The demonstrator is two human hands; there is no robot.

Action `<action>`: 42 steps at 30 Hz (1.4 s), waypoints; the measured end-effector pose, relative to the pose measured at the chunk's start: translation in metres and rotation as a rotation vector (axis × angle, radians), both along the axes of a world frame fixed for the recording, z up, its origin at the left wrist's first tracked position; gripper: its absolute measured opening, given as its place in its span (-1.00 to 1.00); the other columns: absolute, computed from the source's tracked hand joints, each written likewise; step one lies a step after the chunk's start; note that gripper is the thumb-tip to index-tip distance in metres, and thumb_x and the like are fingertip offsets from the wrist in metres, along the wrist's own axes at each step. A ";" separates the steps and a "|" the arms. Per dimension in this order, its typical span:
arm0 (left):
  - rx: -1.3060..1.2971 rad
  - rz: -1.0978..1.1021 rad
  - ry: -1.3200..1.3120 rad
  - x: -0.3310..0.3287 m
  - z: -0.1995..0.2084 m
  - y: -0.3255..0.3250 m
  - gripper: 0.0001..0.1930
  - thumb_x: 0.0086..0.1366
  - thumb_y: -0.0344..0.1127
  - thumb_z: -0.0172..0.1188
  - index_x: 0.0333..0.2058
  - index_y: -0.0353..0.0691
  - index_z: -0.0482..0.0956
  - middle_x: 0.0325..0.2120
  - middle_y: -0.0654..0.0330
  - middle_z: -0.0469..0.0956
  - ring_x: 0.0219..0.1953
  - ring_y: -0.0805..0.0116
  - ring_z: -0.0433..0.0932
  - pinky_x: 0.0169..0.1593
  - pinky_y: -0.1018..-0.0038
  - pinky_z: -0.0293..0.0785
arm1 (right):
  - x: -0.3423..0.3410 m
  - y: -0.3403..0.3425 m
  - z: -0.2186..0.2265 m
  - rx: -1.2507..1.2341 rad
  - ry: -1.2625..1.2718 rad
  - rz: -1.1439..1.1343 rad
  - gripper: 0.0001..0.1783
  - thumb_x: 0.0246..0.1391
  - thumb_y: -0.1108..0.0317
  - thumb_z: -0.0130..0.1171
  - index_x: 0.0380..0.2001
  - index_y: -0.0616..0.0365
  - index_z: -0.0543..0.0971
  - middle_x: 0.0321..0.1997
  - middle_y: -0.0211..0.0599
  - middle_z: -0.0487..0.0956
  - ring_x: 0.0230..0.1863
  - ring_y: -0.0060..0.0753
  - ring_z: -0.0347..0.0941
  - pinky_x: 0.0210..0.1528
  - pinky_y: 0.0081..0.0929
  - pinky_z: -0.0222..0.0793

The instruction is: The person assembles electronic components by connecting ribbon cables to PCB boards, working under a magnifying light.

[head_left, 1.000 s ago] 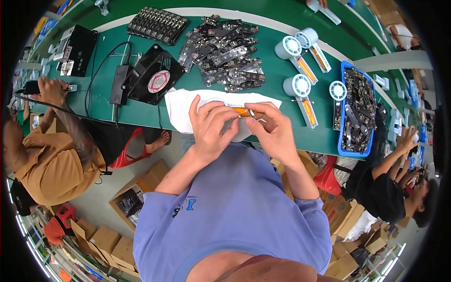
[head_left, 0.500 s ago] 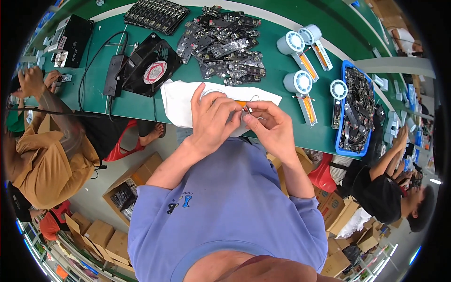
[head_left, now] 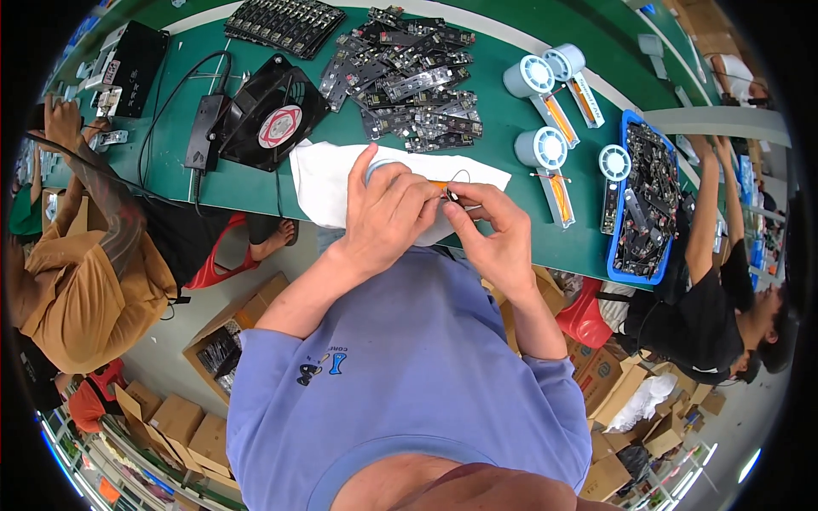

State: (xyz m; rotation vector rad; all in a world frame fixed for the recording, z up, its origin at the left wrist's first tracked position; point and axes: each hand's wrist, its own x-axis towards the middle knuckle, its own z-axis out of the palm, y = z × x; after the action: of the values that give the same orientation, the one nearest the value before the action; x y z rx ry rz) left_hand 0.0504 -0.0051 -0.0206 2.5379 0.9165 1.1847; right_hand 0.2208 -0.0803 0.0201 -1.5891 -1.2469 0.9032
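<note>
Over a white cloth (head_left: 319, 183) at the table's near edge, my left hand (head_left: 388, 209) is closed around a light blue handheld fan (head_left: 376, 168), mostly hidden by the fingers. An orange strip (head_left: 440, 184), like the battery in the other fans, shows past its fingertips. My right hand (head_left: 498, 226) pinches a small dark wire connector (head_left: 452, 195) beside that strip, thumb against fingers. A thin dark wire (head_left: 463, 174) loops up above the right fingertips. The fingertips of both hands nearly meet.
Several opened light blue fans (head_left: 541, 149) lie to the right, beside a blue basket (head_left: 615, 264) of circuit boards. A board pile (head_left: 417, 85) lies ahead. A black fan (head_left: 277, 119) and power adapter (head_left: 203, 136) sit left. Co-workers (head_left: 94, 281) sit on both sides.
Both hands stay in nearly the same place, with the right fingers shifted slightly at the connector. At the right, a co-worker's arms have reached further forward over the table.
</note>
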 end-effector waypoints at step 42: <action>-0.125 -0.052 -0.106 -0.005 0.008 -0.004 -0.73 0.04 -0.47 0.49 -0.23 -0.15 0.74 -0.30 0.37 0.67 -0.10 0.28 0.58 0.43 -0.05 0.21 | -0.002 0.011 0.006 0.351 -0.729 0.233 -0.75 0.08 0.61 0.33 -0.14 0.28 0.58 -0.24 -0.10 0.63 -0.27 0.00 0.58 -0.19 -0.16 0.52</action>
State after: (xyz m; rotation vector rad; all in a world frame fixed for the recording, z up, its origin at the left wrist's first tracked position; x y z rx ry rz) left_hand 0.0458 -0.0093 -0.0129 2.3626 0.8653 1.1953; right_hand 0.2183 -0.0689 0.0259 -1.5456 -2.0005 0.1875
